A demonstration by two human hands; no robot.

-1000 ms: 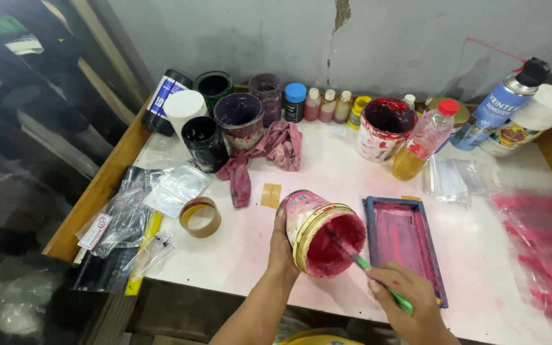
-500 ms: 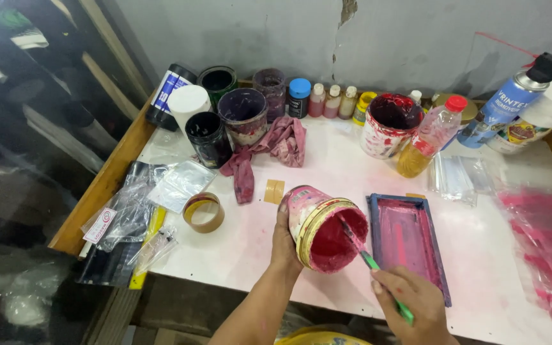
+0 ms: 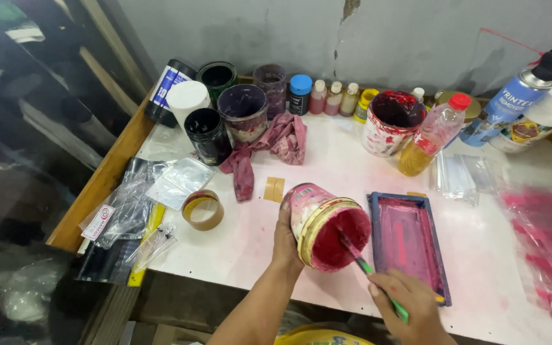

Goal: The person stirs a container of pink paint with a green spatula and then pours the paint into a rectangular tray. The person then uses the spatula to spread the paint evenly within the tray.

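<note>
Both hands closed in grips, forearms entering from the bottom edge.
Left hand (image 3: pixel 285 237) fingers wrapped, palm upright; right hand (image 3: pixel 410 306) fisted, knuckles up.

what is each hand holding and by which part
The left hand grips the tilted pink paint tin around its side wall. The right hand holds a green-handled tool by its handle, tip in the paint.

A pink-smeared can (image 3: pixel 327 225) of red ink, tilted on its side with its open mouth facing the viewer, has a green-handled tool (image 3: pixel 372 271) dipped inside
</note>
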